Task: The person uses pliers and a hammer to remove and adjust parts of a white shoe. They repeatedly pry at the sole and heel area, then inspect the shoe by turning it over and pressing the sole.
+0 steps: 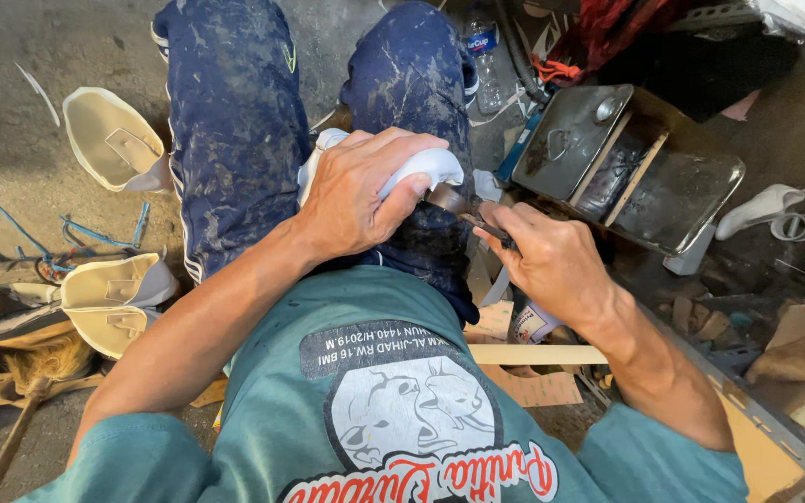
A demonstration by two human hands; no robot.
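Observation:
My left hand grips a white moulded shoe piece and presses it down between my knees, over dusty dark blue trousers. My right hand holds a small brush with a dark handle and metal band, its tip touching the right side of the white piece. Most of the white piece is hidden under my left fingers.
An open rectangular metal can with a dark liquid stands at the right. Cream shoe uppers lie on the floor at the left, with blue straps and a broom. A plastic bottle, cardboard scraps and white soles lie around.

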